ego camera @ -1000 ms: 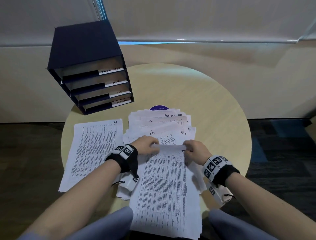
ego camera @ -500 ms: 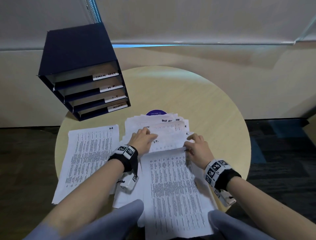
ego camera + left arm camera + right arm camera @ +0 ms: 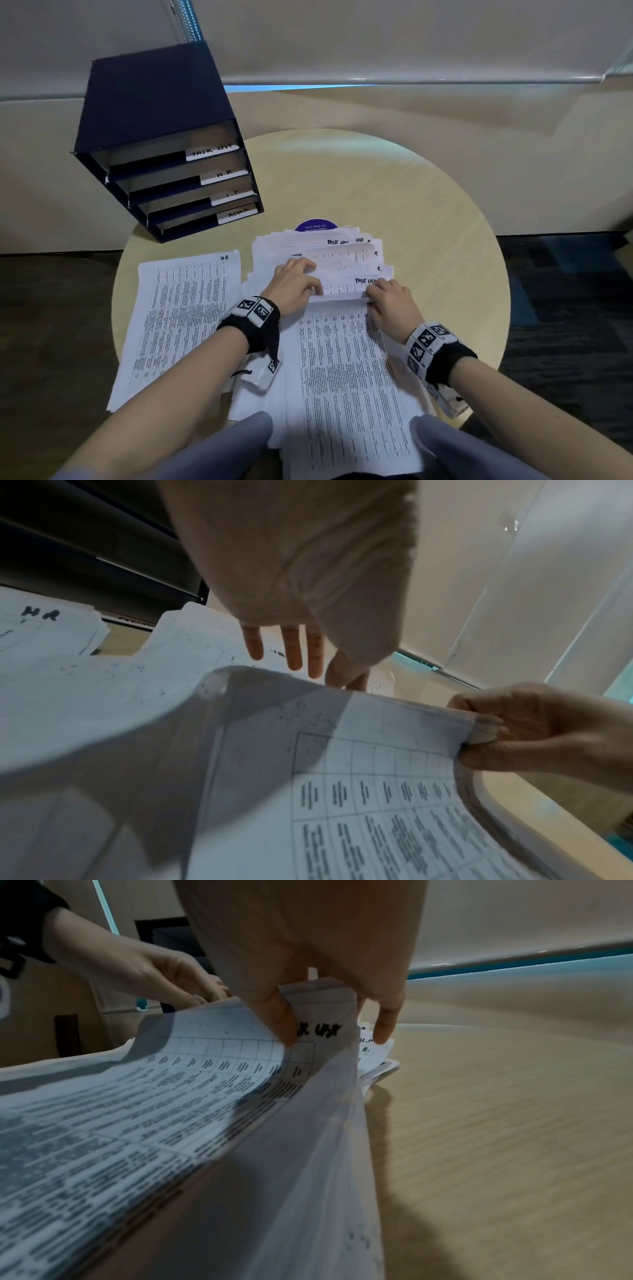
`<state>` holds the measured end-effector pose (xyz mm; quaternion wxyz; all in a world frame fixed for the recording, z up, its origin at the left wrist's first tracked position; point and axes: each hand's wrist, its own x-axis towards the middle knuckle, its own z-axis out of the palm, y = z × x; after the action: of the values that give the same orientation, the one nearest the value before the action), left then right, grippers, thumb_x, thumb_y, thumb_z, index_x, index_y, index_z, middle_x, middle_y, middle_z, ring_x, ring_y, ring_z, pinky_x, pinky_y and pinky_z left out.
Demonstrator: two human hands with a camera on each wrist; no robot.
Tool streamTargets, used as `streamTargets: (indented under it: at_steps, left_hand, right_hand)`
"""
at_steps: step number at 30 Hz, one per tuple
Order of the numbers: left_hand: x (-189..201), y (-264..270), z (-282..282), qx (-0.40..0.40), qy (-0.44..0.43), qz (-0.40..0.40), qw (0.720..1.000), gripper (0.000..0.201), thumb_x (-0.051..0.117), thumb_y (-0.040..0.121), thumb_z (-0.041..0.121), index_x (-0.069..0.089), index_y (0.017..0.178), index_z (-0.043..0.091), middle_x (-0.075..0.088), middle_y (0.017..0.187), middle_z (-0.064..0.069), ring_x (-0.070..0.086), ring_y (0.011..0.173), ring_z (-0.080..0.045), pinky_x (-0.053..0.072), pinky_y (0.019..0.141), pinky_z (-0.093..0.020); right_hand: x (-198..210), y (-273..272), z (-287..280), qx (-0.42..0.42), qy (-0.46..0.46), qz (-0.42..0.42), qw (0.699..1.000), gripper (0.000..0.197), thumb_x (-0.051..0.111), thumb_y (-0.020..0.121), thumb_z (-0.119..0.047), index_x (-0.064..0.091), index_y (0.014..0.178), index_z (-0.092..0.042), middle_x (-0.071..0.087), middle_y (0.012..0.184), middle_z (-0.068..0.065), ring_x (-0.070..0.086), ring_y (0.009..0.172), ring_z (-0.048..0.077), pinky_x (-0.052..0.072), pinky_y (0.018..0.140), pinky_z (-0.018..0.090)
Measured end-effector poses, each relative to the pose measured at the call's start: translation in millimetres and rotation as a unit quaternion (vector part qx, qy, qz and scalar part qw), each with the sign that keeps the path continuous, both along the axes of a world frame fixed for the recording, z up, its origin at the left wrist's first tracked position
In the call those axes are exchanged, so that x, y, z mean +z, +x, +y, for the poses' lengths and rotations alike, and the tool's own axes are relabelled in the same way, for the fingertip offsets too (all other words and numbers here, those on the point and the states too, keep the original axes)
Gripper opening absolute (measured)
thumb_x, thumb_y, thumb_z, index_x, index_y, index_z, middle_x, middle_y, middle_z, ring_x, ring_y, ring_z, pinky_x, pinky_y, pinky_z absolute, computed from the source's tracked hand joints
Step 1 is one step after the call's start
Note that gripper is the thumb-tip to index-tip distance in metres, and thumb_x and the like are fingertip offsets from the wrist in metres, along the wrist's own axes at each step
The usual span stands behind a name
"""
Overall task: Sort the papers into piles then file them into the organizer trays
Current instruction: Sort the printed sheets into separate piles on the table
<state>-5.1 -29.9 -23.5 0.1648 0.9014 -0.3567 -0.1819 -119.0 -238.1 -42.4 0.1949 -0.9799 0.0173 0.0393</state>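
A dark blue organizer [image 3: 154,137] stands at the table's far left, its trays labelled TASK LIST, H.R, I.T and ADMIN. A fanned stack of printed papers [image 3: 342,253] lies mid-table. My left hand [image 3: 296,281] rests on it with straight fingers [image 3: 294,653]. My right hand [image 3: 387,298] pinches the top right corner of the front sheet [image 3: 342,359], lifting that edge. In the right wrist view my thumb [image 3: 286,1026] presses the sheet [image 3: 171,1096] beside a handwritten "TASK LIST" mark. A separate pile marked HR [image 3: 181,318] lies to the left.
The round pale wood table [image 3: 428,222] has bare surface to the right and behind the papers. A purple round sticker [image 3: 317,224] shows behind the stack. Dark carpet surrounds the table, with a beige wall behind. My knees sit under the near edge.
The front sheet has slid toward me, uncovering more of the fanned stack. My right hand now pinches and lifts its top right corner. My left hand shifted onto the stack behind.
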Motion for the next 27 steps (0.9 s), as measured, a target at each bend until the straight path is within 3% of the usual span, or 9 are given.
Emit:
streamTargets:
  at_steps: [3,6,9,13,17,21,24,27]
  left_hand:
    - [-1,6,-7,0.048,-0.027,0.007,0.998,0.03,0.044,0.091,0.006,0.066,0.084,0.025,0.049,0.11,0.006,0.042,0.114,-0.016,0.029,0.102,-0.04]
    - [1,11,-16,0.048,0.041,0.011,0.998,0.023,0.052,0.088,0.011,0.057,0.107,0.023,0.049,0.115,0.003,0.045,0.113,-0.018,0.034,0.1,-0.041]
    - [4,18,-19,0.028,0.09,0.009,0.996,0.039,0.065,0.082,0.023,0.051,0.118,0.024,0.048,0.117,0.0,0.042,0.112,-0.019,0.034,0.097,-0.039]
    - [10,15,-16,0.01,0.084,-0.038,0.996,0.027,0.067,0.081,0.029,0.051,0.102,0.024,0.049,0.101,0.004,0.04,0.096,-0.016,0.03,0.085,-0.034]
    - [13,8,-6,0.054,0.043,-0.017,0.997,0.013,0.067,0.084,0.016,0.054,0.08,0.015,0.057,0.084,-0.001,0.052,0.082,-0.021,0.038,0.067,-0.03]
    - [18,7,8,0.1,-0.002,-0.004,0.995,0.004,0.062,0.089,0.012,0.061,0.089,0.009,0.064,0.086,-0.006,0.061,0.081,-0.022,0.052,0.076,-0.037]
    - [21,7,18,0.109,-0.022,-0.008,0.994,0.007,0.056,0.093,0.012,0.058,0.1,0.014,0.066,0.08,-0.007,0.064,0.076,-0.022,0.055,0.073,-0.038]
    - [21,5,27,0.077,-0.008,-0.033,0.996,0.006,0.051,0.096,0.015,0.05,0.099,0.02,0.063,0.077,-0.002,0.061,0.071,-0.023,0.054,0.069,-0.039]
  right_hand:
    - [-2,-4,1,0.006,0.008,0.005,1.0,0.012,0.045,0.092,-0.017,0.055,0.099,-0.019,0.054,0.097,-0.005,0.04,0.088,0.01,0.036,0.092,0.03]
    - [-2,-6,2,0.014,0.007,0.004,1.0,0.009,0.046,0.091,-0.014,0.054,0.095,-0.019,0.051,0.091,-0.007,0.041,0.085,0.011,0.036,0.088,0.029]
    - [0,-8,1,0.024,0.005,0.005,1.0,0.007,0.046,0.091,-0.015,0.051,0.092,-0.019,0.047,0.087,-0.008,0.04,0.083,0.011,0.034,0.08,0.026]
    - [-2,-11,-1,0.026,0.013,-0.002,1.0,0.006,0.048,0.091,-0.016,0.053,0.091,-0.019,0.052,0.088,-0.006,0.042,0.083,0.012,0.034,0.077,0.025]
    - [-3,-9,-2,0.026,0.019,-0.004,0.999,0.005,0.049,0.091,-0.016,0.054,0.092,-0.019,0.054,0.088,-0.004,0.044,0.084,0.013,0.039,0.08,0.026]
    - [2,-3,-2,0.033,0.018,-0.014,0.999,0.004,0.05,0.091,-0.015,0.052,0.088,-0.018,0.055,0.086,-0.003,0.044,0.083,0.015,0.039,0.077,0.027]
    - [5,-1,-1,0.042,0.018,-0.018,0.999,0.005,0.05,0.091,-0.015,0.051,0.087,-0.018,0.055,0.086,-0.002,0.044,0.083,0.016,0.038,0.075,0.026]
    - [5,0,1,0.047,0.021,-0.021,0.998,0.004,0.05,0.09,-0.013,0.053,0.089,-0.015,0.057,0.088,0.0,0.042,0.082,0.016,0.036,0.073,0.027]
